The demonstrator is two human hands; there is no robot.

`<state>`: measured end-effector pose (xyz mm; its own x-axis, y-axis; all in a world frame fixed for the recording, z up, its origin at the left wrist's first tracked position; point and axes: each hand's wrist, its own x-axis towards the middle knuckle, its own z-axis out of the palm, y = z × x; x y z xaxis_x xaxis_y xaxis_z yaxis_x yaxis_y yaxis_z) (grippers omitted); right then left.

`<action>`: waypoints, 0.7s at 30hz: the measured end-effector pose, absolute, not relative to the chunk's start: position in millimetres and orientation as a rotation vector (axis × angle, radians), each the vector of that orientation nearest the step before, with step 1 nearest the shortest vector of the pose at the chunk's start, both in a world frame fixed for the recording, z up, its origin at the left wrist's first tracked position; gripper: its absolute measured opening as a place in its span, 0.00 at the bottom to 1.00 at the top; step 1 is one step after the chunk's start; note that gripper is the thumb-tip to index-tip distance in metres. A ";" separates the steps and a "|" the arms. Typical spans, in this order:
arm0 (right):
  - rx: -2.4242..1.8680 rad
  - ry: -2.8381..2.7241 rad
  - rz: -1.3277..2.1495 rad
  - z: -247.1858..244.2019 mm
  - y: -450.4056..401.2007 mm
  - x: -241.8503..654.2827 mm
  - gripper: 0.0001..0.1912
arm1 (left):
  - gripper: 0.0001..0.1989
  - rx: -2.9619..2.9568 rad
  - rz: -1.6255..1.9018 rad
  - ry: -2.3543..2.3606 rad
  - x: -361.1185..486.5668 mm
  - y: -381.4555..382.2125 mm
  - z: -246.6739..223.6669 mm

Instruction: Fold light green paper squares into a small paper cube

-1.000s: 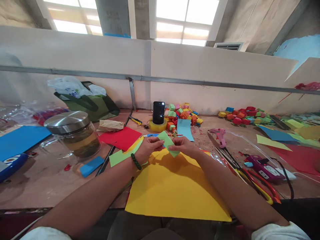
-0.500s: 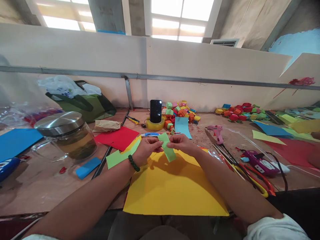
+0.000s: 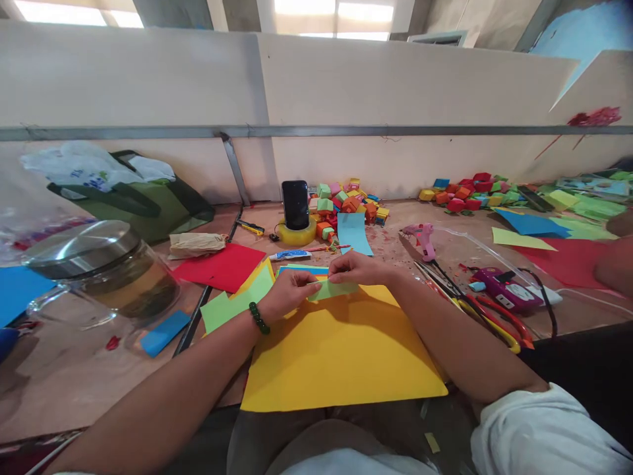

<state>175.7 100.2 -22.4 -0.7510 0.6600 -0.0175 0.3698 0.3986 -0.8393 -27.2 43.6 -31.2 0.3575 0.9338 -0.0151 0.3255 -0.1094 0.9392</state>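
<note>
Between my two hands is a small light green paper strip [image 3: 332, 290], held just above a large yellow paper sheet [image 3: 341, 356]. My left hand [image 3: 287, 295], with a dark green bead bracelet at the wrist, pinches the strip's left end. Fingers of my right hand [image 3: 359, 269] grip its upper edge. Part of the strip is hidden behind the fingers. Left of my left hand lies a larger cut piece of light green paper [image 3: 237, 300], over a yellow piece and near a red sheet [image 3: 221, 267].
A phone [image 3: 295, 204] stands in a tape roll [image 3: 297, 232] beside piled paper cubes [image 3: 349, 204]. On the left are a glass jug [image 3: 133, 277] and a green bag [image 3: 133, 204]. To the right lie scissors [image 3: 487, 320], a pink glue gun [image 3: 422, 241] and another person's hand [image 3: 616, 267].
The green strip has turned from upright to lying nearly level between my fingers. My right hand has shifted onto its upper edge. The camera view has tilted down.
</note>
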 end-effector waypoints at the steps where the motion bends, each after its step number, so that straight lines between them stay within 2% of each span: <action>1: -0.918 -2.293 1.333 -24.0 101.9 176.0 0.22 | 0.16 1.632 0.750 1.160 -27.0 42.3 -29.2; 5: -0.954 -2.241 1.387 -27.7 104.7 176.7 0.22 | 0.13 1.603 0.714 1.243 -25.8 39.6 -27.8; 11: -0.987 -2.234 1.362 -24.1 102.2 176.7 0.18 | 0.14 1.486 0.989 1.167 -24.8 44.2 -33.6; 14: -1.054 -1.919 1.414 -23.6 97.2 169.1 0.18 | 0.21 1.296 1.112 1.117 -23.1 43.8 -32.4; 17: -1.039 -1.683 1.501 -28.0 90.1 157.9 0.19 | 0.29 1.192 1.065 1.115 -21.6 41.2 -30.7; 21: -0.976 -1.775 1.549 -32.4 83.3 151.1 0.17 | 0.35 1.171 1.090 1.143 -23.7 42.6 -31.8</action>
